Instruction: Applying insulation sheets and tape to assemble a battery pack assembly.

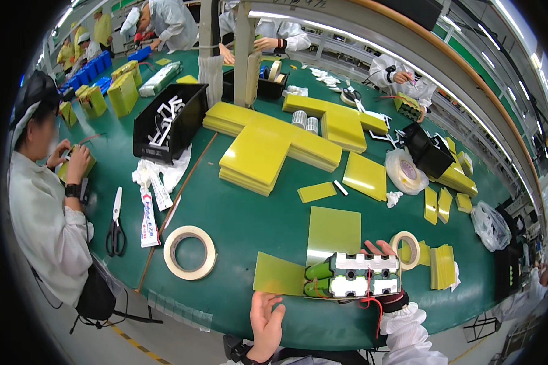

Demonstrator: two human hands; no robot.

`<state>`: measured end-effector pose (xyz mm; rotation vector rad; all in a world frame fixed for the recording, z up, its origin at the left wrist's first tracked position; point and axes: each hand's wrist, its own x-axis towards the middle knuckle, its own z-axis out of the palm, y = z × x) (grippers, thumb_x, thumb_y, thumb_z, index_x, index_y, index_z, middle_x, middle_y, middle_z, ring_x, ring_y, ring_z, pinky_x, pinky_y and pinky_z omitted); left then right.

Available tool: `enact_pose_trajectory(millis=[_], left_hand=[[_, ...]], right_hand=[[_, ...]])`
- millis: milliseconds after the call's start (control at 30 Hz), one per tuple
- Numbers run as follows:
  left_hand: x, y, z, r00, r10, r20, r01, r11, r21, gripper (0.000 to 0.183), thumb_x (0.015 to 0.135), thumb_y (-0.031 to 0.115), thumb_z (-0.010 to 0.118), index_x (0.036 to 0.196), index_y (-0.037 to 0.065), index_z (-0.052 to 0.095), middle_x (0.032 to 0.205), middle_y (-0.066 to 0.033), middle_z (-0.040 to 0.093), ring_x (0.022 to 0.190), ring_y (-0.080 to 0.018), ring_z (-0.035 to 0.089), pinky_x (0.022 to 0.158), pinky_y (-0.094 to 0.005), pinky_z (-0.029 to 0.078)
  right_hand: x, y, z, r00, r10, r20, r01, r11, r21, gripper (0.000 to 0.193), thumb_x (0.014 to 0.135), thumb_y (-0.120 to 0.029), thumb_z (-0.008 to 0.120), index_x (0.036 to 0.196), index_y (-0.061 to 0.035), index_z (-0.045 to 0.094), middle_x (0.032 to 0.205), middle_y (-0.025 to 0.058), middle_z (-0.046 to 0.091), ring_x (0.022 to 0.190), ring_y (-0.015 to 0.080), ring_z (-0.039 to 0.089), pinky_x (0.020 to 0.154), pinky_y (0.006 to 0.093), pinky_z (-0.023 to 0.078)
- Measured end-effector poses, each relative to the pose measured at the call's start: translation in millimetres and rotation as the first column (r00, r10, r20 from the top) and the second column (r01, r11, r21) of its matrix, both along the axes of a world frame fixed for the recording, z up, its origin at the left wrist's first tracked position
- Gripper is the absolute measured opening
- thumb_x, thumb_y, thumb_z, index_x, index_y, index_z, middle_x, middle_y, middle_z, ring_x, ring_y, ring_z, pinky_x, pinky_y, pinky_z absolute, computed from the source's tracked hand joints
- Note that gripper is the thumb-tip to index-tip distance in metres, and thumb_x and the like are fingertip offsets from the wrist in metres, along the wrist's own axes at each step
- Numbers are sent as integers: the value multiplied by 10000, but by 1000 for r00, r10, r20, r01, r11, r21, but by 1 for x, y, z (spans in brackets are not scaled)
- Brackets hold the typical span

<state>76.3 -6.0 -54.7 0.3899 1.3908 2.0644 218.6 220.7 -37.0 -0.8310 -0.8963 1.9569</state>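
Observation:
In my right hand (379, 247) is a battery pack (353, 277) of green cylindrical cells with white strips on top and a red wire. My fingers wrap its far side; the pack hides most of the palm. A thin yellow-green sheet (279, 275) reaches out from the pack's left end. At that sheet's near edge is my left hand (266, 321), fingers bent and thumb apart, its fingertips touching or just under the edge. Beyond the pack, another flat yellow-green sheet (335, 234) lies on the green table (237, 225).
Masking tape rolls (189, 253) lie left and right of the pack. Black-handled scissors (115, 225) and a white tube (149, 219) are further left. Stacked yellow boards (256, 152) and a black bin (170, 121) stand beyond. A co-worker (49, 201) sits at the left.

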Motion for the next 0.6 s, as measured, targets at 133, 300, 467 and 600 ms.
enact_pose_trajectory(millis=[133,300,467,600], left_hand=[[0,-1,-8,998,65,-5,-65,998,25,568,792,-102,467,1332,-18,312,1228,-143,494,1128,-226,491,969,-348,372],[1,6,-14,988,157,16,-157,980,122,711,773,-125,404,1435,-17,167,1372,-195,381,1261,-292,409,1071,-400,292],[0,7,-7,956,277,96,-290,944,157,773,764,-125,369,1464,-35,53,1482,-219,222,1362,-332,288,1128,-457,200],[1,7,-6,950,284,129,-299,946,126,764,795,-99,394,1466,-33,35,1492,-221,202,1364,-331,282,1123,-458,206]], right_hand=[[3,3,-7,999,-2,52,7,996,-93,322,866,-257,636,1111,-96,503,1226,182,549,1057,270,558,889,425,490],[7,10,-16,991,132,17,-133,990,36,286,949,-288,512,1181,-121,499,1329,234,471,1118,248,521,940,411,466],[12,22,-20,981,196,4,-196,980,-10,256,952,-275,528,1157,-127,484,1393,237,387,1142,233,506,955,410,462],[20,28,-24,972,228,61,-228,974,-9,275,960,-300,513,1177,-141,455,1426,227,343,1194,232,470,996,420,432]])
